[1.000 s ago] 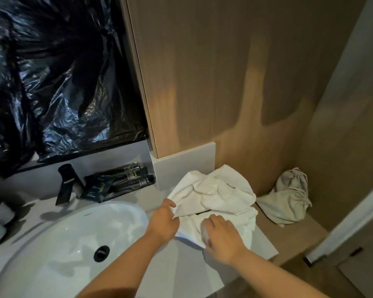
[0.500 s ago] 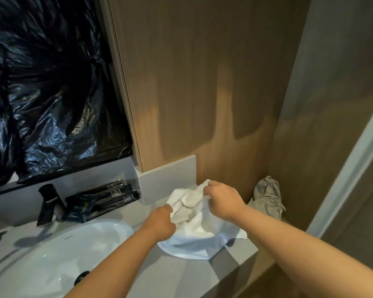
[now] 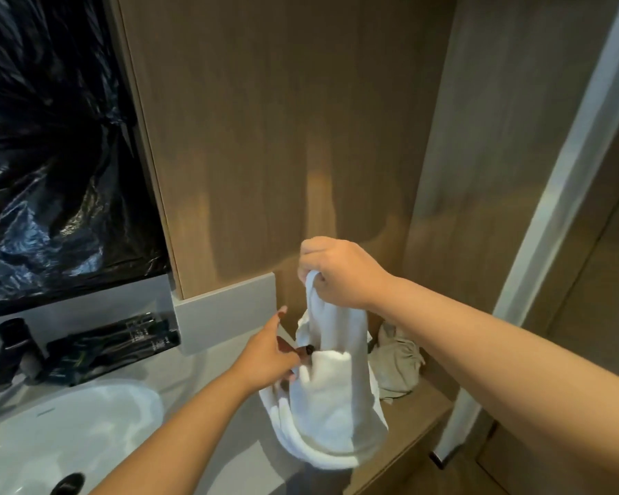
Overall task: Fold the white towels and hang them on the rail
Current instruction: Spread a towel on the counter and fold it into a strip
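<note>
White towel (image 3: 331,398) — one, bunched, hanging in a loose loop over the right end of the grey counter (image 3: 208,434); its lower fold sags past the counter's front edge, above the wooden ledge (image 3: 413,416).

Right hand (image 3: 340,275) — raised, fingers curled tight round the towel's gathered top edge; it carries the cloth's weight.

Left hand (image 3: 270,355) — lower, at the towel's left side, fingertips pinching or reaching into a fold there (thumb lifted clear; exact contact hard to tell).

Step in hand, as judged: picking up and opening out the first towel, folding not yet begun. No rail shows in view. The next move likely calls for finding two corners, spreading the cloth flat between both hands, then halving it.

Surroundings: beige cloth bag (image 3: 399,362), crumpled on the wooden ledge just behind the towel; white basin (image 3: 61,434) to the left; black tap (image 3: 13,346) and dark toiletry packets (image 3: 118,346) along the back of the counter; black plastic sheeting (image 3: 51,148) over the mirror area; wood wall panel (image 3: 283,130) behind.
</note>
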`<control>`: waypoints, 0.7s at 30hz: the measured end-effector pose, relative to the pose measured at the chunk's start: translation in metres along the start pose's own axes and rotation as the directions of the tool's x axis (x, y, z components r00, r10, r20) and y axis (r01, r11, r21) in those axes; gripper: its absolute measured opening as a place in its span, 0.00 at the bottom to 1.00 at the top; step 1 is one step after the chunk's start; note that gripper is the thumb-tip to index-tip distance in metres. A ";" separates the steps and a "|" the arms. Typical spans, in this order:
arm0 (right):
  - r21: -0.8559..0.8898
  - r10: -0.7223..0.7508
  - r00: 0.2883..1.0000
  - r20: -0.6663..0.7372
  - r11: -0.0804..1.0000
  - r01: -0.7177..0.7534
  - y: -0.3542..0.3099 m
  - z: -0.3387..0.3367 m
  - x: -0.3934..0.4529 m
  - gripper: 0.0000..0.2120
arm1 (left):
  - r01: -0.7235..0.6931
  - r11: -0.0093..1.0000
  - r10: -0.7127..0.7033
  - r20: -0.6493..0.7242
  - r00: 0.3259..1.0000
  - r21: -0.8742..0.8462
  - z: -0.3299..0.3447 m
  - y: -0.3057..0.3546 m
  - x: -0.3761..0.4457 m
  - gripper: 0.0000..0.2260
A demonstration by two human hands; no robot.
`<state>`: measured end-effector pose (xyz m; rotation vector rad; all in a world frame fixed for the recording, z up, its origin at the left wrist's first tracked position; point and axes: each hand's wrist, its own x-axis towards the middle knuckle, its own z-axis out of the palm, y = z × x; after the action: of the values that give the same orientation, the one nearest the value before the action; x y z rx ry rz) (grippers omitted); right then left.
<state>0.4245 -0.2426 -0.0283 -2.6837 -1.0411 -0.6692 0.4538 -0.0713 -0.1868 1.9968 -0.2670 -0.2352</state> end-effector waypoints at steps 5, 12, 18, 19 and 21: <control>-0.067 -0.089 0.996 0.021 0.994 0.090 0.009 -0.038 -0.026 0.15 | -0.257 0.959 0.268 -0.090 0.959 0.119 0.048 0.044 0.004 0.18; -0.136 -0.037 0.997 -0.065 0.990 0.028 0.059 -0.085 -0.066 0.14 | -0.192 0.979 0.175 -0.195 0.965 -0.074 0.096 0.077 -0.009 0.10; -0.139 0.153 0.988 -0.021 0.978 -0.154 0.103 -0.089 -0.109 0.14 | -0.339 0.930 0.243 -0.453 0.858 -0.144 0.099 0.117 -0.025 0.08; -0.102 0.171 0.985 -0.021 0.980 -0.172 0.107 -0.088 -0.115 0.14 | -0.360 0.926 0.268 -0.472 0.840 -0.115 0.102 0.125 -0.029 0.08; 0.027 0.210 0.977 -0.037 0.978 -0.209 0.111 -0.089 -0.123 0.16 | -0.380 0.924 0.315 -0.495 0.810 -0.034 0.106 0.139 -0.037 0.08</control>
<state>0.3888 -0.4263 -0.0097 -2.6975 -0.7376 -0.6622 0.3770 -0.2098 -0.1039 1.7662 -0.2817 0.4715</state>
